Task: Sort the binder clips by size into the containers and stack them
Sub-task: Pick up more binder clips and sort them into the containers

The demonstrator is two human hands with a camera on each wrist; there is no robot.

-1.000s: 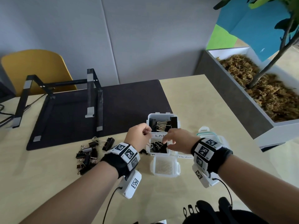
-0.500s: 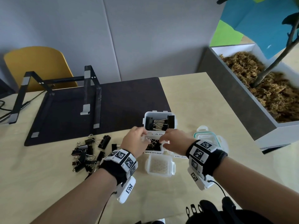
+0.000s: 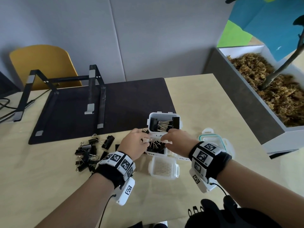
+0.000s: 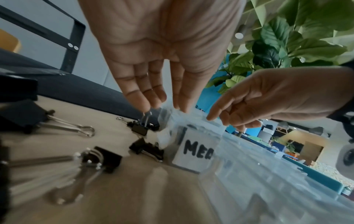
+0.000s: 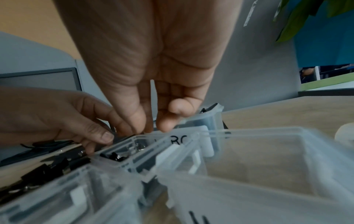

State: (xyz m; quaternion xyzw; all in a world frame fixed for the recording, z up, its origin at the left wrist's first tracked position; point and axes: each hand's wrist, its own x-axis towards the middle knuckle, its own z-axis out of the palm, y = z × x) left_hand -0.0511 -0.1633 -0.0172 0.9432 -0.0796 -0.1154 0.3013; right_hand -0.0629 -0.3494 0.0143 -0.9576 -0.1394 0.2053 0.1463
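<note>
Three clear tubs stand in a row. The far large container (image 3: 164, 116) holds big black clips. The medium container (image 3: 148, 151), labelled "MED" (image 4: 198, 152), holds several black clips with wire handles sticking up. The near small container (image 3: 176, 169) has nothing in it. My left hand (image 3: 136, 143) holds the medium container's far-left rim, thumb (image 4: 182, 100) inside and fingers (image 4: 149, 98) outside, beside a small clip (image 4: 140, 128). My right hand (image 3: 175, 142) hovers over the far-right rim, one fingertip (image 4: 210, 116) touching it, holding nothing I can see.
A pile of loose black binder clips (image 3: 87, 155) lies left of the containers. Lids (image 3: 212, 141) are stacked to the right. A black laptop stand (image 3: 92, 96) sits on a dark mat (image 3: 131, 104) behind. A planter box (image 3: 246, 102) borders the table's right side.
Both hands have come down from above the medium container to its far rim. The right fingers have come out of the container. The containers have stayed in place.
</note>
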